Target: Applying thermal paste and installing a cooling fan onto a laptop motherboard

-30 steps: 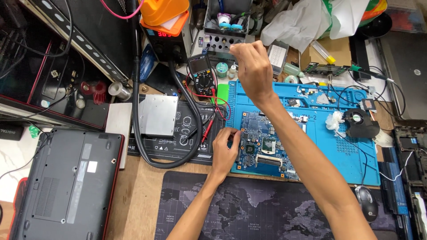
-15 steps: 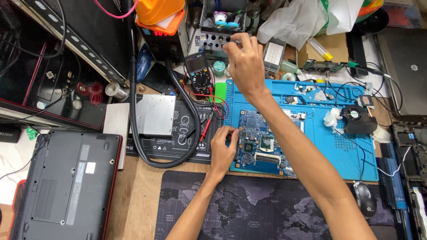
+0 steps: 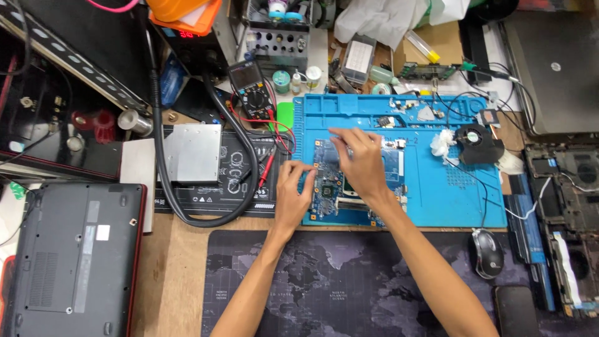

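A cluttered wooden workbench (image 3: 168,274) under even light, with a dark map-printed desk mat (image 3: 337,287) in front

Bright, even light falls from above over the whole counter (image 3: 168,274), and colours are vivid. Shadows are soft and short, pooling just under the forearms. A mild sheen shows on the silver metal plate (image 3: 190,153) and the closed grey laptop (image 3: 555,68). Focus is sharp at the centre; the far corners bend slightly and soften.
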